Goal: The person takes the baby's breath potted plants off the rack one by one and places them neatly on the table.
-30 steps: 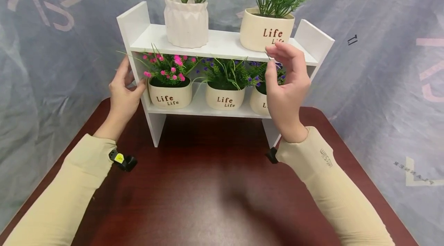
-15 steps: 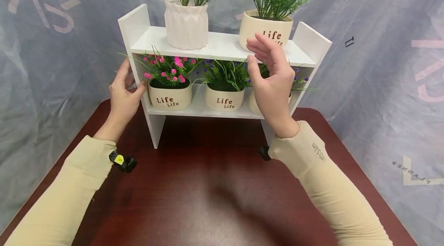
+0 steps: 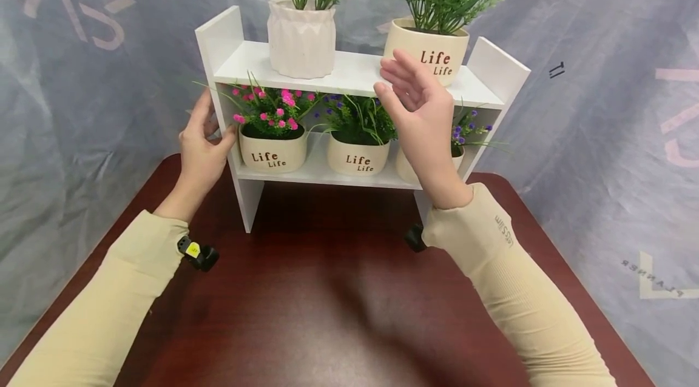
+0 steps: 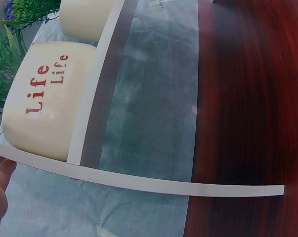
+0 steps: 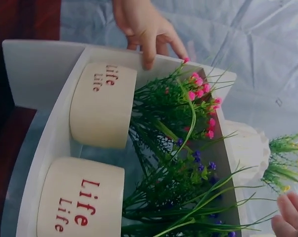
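My left hand [image 3: 201,144] holds the left side panel of a white two-tier shelf [image 3: 317,179], thumb over the front edge and fingers on the outer side. In the left wrist view, fingertips [image 4: 4,170] meet the panel's edge. Relaxed and holding nothing, my right hand [image 3: 423,126] hovers in front of the shelf's right half. Behind it are the upper cream "Life" pot [image 3: 431,50] with yellow flowers and a partly hidden lower pot [image 3: 406,167] with purple flowers. Beside the left hand sits a pot with pink flowers [image 3: 274,153]; a purple-flowered pot [image 3: 357,158] stands mid-shelf.
A white pleated pot [image 3: 302,41] with greenery stands on the upper tier's left. The shelf rests on a dark red wooden table [image 3: 306,314]. Grey printed cloth [image 3: 611,132] hangs behind and at both sides.
My right hand has moved left, away from the shelf's right side, uncovering part of the lower right pot's flowers. The left hand keeps its place on the panel; the pots have not moved.
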`<state>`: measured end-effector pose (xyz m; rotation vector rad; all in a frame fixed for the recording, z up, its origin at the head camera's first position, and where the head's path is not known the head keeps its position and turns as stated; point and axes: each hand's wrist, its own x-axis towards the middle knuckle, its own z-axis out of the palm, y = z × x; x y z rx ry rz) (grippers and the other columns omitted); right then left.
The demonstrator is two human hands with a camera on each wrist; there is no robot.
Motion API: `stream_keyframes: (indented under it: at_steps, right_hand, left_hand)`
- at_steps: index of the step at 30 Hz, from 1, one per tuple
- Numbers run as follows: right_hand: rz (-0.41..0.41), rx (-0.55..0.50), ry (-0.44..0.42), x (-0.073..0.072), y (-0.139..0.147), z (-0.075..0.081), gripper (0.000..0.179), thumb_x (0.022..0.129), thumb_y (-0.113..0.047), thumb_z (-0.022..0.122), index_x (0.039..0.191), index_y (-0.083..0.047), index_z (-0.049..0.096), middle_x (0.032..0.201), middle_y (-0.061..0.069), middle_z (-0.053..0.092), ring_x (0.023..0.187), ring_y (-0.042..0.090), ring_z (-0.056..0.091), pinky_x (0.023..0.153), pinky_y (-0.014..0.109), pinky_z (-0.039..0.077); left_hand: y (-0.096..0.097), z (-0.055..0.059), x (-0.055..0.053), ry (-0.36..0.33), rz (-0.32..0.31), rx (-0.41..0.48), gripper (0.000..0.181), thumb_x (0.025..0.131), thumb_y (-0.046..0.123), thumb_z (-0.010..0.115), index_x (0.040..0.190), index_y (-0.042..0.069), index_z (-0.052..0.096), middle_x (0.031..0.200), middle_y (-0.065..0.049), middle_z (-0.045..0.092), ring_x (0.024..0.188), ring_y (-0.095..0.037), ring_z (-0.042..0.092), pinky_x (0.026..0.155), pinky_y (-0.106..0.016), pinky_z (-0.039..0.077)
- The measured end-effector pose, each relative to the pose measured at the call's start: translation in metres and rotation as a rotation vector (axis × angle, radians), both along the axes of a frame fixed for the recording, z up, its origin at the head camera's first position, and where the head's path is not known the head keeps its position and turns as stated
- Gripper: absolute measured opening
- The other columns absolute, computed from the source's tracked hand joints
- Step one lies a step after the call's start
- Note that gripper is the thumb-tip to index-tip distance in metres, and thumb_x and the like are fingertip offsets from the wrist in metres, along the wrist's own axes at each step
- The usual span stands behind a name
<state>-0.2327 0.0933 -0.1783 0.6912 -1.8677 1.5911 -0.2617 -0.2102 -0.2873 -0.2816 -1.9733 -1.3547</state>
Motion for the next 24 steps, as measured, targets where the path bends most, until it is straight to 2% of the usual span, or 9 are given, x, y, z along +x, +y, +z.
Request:
stream_keyframes:
  at_steps: [6, 13, 17, 24]
  right_hand:
    - [0.025, 0.022, -0.07, -0.003, -0.003, 0.005, 0.052, 0.09, -0.01, 0.068, 0.137, 0.002, 0.051, 0.129, 0.016, 0.064, 0.119, 0.02, 0.063, 0.107, 0.029, 0.047]
    - [0.047, 0.048, -0.199, -0.01, -0.011, 0.018, 0.06, 0.087, -0.012, 0.072, 0.141, -0.004, 0.049, 0.136, 0.013, 0.06, 0.125, 0.017, 0.059, 0.109, 0.021, 0.042]
    - [0.031, 0.114, -0.221, -0.016, -0.017, 0.023, 0.065, 0.087, -0.016, 0.073, 0.144, -0.006, 0.045, 0.139, 0.01, 0.058, 0.127, 0.014, 0.057, 0.109, 0.016, 0.04]
    - [0.026, 0.187, -0.267, -0.026, -0.027, 0.029, 0.069, 0.088, -0.019, 0.072, 0.147, -0.006, 0.04, 0.144, 0.008, 0.053, 0.131, 0.012, 0.053, 0.11, 0.017, 0.039]
  left_hand:
    - [0.0, 0.001, -0.001, 0.014, 0.006, -0.007, 0.068, 0.091, 0.001, 0.057, 0.151, 0.026, 0.036, 0.146, -0.005, 0.051, 0.125, -0.026, 0.057, 0.08, -0.005, 0.05]
    - [-0.002, 0.001, 0.0, 0.007, 0.026, -0.016, 0.069, 0.09, 0.0, 0.057, 0.15, 0.028, 0.036, 0.146, -0.003, 0.051, 0.122, -0.028, 0.059, 0.082, -0.007, 0.051]
    - [-0.002, 0.0, 0.0, 0.005, 0.033, -0.016, 0.069, 0.09, 0.0, 0.058, 0.151, 0.026, 0.037, 0.145, -0.005, 0.052, 0.122, -0.028, 0.059, 0.081, -0.006, 0.051]
    - [0.0, -0.001, -0.001, 0.008, 0.023, -0.021, 0.069, 0.09, 0.0, 0.057, 0.151, 0.025, 0.035, 0.147, -0.004, 0.049, 0.125, -0.028, 0.057, 0.08, -0.004, 0.049]
